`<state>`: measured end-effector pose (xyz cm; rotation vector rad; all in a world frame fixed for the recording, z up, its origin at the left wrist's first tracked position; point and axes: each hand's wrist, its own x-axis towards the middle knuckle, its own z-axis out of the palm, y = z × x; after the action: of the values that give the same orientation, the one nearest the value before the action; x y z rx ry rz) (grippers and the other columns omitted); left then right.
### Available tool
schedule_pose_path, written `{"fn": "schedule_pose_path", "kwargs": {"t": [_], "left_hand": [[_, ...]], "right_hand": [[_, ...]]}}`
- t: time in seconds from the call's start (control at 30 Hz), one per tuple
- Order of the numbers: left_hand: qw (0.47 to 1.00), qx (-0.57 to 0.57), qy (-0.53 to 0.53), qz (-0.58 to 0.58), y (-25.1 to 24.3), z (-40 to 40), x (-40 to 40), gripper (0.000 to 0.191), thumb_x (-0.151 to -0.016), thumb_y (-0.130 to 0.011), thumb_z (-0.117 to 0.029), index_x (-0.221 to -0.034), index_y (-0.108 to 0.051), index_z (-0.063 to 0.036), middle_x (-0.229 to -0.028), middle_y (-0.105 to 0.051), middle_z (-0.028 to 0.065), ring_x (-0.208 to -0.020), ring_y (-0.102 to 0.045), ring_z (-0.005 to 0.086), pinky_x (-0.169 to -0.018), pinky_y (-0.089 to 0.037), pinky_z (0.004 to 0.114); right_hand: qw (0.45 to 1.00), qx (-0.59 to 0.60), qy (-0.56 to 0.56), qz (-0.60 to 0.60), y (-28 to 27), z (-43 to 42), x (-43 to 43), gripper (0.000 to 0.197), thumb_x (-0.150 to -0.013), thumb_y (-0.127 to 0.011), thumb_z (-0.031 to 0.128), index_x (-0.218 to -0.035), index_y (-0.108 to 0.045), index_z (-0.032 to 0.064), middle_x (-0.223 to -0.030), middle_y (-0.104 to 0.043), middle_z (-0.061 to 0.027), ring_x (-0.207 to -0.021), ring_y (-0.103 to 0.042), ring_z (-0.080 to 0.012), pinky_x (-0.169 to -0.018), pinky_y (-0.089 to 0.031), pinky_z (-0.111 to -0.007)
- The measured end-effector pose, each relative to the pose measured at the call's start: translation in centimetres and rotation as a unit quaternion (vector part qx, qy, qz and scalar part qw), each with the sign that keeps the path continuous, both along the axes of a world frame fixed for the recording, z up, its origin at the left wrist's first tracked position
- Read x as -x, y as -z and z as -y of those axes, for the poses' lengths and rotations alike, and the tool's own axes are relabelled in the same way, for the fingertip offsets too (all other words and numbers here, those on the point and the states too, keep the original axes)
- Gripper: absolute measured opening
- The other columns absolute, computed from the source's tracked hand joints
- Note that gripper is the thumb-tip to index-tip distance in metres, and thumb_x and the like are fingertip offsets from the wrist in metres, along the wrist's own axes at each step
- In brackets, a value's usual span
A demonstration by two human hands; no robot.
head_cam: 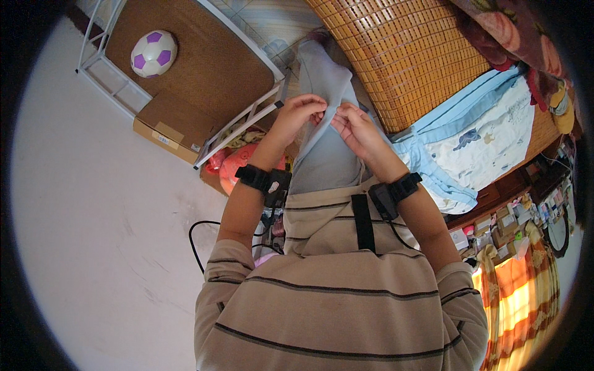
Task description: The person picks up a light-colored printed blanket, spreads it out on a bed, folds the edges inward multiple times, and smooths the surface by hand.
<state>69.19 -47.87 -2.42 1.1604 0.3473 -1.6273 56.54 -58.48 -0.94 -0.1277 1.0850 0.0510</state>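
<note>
My left hand (304,112) and my right hand (357,127) are close together, with a narrow gap between their fingertips. Both pinch a fold of light grey-blue cloth (325,160) between thumb and fingers. The cloth is drawn into a ridge at the fingertips and spreads over my lap and legs. It looks like trouser fabric, though I cannot tell whether it is all one garment. Each wrist bears a black strap with a small box and a cable. Nothing else shows in either hand.
A woven mat (408,51) and a blue-and-white printed cloth (473,134) are on the right. To the left, a white-framed rack (241,35) has a purple-and-white ball (154,53) and a cardboard box (171,125) on it. A pale wall (106,208) rises beside my left arm.
</note>
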Motion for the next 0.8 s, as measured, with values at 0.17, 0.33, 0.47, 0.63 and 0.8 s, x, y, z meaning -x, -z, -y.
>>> {"fn": "schedule_pose_path", "kwargs": {"t": [0.17,0.33,0.47,0.63,0.8], "left_hand": [[1.0,0.006,-0.028,-0.012,0.41,-0.07,0.54,0.009,-0.075,-0.055,-0.012,-0.079,-0.058,-0.0054,-0.068,-0.054,0.0,-0.062,-0.049,0.0084,-0.057,-0.036,0.02],[0.999,0.006,-0.037,-0.038,0.34,-0.05,0.46,0.007,-0.074,-0.055,-0.012,-0.078,-0.058,-0.0069,-0.068,-0.053,-0.0013,-0.062,-0.047,0.0075,-0.057,-0.034,0.019],[0.999,0.01,-0.031,-0.04,0.18,0.01,0.46,0.008,-0.074,-0.056,-0.013,-0.078,-0.058,-0.0065,-0.068,-0.053,-0.002,-0.062,-0.046,0.0071,-0.057,-0.034,0.019],[0.998,0.016,-0.042,-0.044,0.55,-0.41,0.57,0.009,-0.073,-0.055,-0.013,-0.079,-0.058,-0.0065,-0.07,-0.053,-0.0021,-0.063,-0.045,0.0071,-0.058,-0.034,0.019],[0.997,0.027,-0.049,-0.044,0.99,-0.83,0.89,0.012,-0.073,-0.056,-0.013,-0.082,-0.059,-0.0055,-0.071,-0.054,-0.0016,-0.063,-0.045,0.0078,-0.058,-0.034,0.02]], "right_hand": [[1.0,-0.003,0.0,0.002,0.1,-0.1,-0.03,0.004,-0.079,-0.048,0.008,-0.08,-0.051,0.0045,-0.079,-0.054,-0.0037,-0.076,-0.053,-0.0131,-0.075,-0.043,-0.026],[1.0,-0.001,0.004,0.007,-0.17,-0.1,-0.17,0.004,-0.079,-0.048,0.008,-0.08,-0.051,0.0041,-0.081,-0.055,-0.0049,-0.077,-0.053,-0.0134,-0.076,-0.043,-0.026],[1.0,0.002,0.007,0.005,-0.26,-0.2,-0.25,0.004,-0.079,-0.049,0.007,-0.08,-0.051,0.0036,-0.083,-0.055,-0.0059,-0.079,-0.053,-0.0141,-0.077,-0.043,-0.027],[1.0,0.005,0.005,0.01,0.07,-0.25,-0.04,0.004,-0.079,-0.049,0.007,-0.081,-0.05,0.0034,-0.082,-0.055,-0.0056,-0.078,-0.053,-0.0144,-0.077,-0.043,-0.027],[1.0,-0.005,0.013,0.016,0.48,-0.39,0.28,0.003,-0.079,-0.048,0.007,-0.08,-0.05,0.0042,-0.08,-0.054,-0.0042,-0.077,-0.053,-0.0132,-0.075,-0.044,-0.026]]}}
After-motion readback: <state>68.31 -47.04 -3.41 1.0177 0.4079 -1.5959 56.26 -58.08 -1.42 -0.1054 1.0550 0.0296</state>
